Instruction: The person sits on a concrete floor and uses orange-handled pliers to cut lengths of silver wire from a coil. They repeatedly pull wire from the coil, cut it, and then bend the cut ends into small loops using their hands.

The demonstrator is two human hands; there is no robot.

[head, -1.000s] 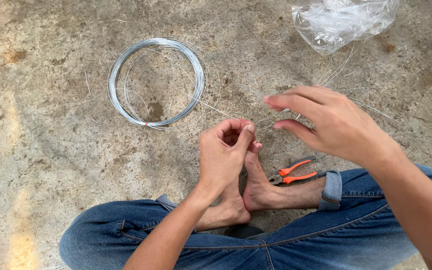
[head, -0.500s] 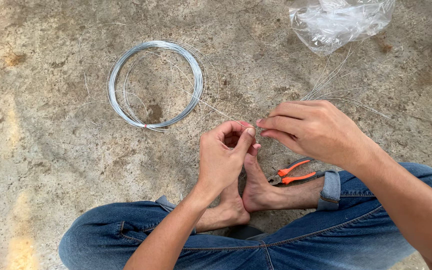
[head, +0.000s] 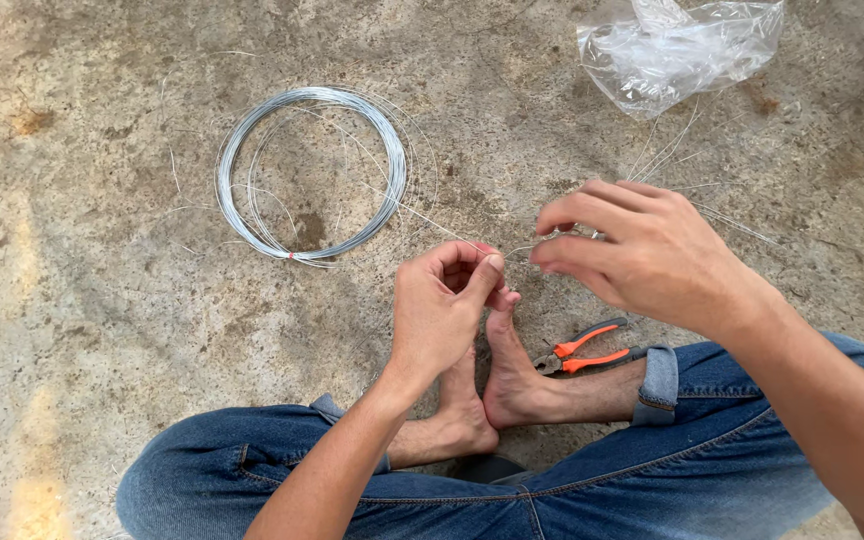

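Both hands pinch a thin silver wire strand (head: 517, 248) just above the bare feet: left hand (head: 442, 310) anchors, right hand (head: 642, 250) pulls. Looks mid-twist; the orange-handled pliers (head: 584, 352) probably come next.

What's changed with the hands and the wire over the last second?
The right hand drew in toward the left hand and now pinches the thin wire beside it. The left hand kept its pinch. The wire coil, pliers and plastic bag stayed put.
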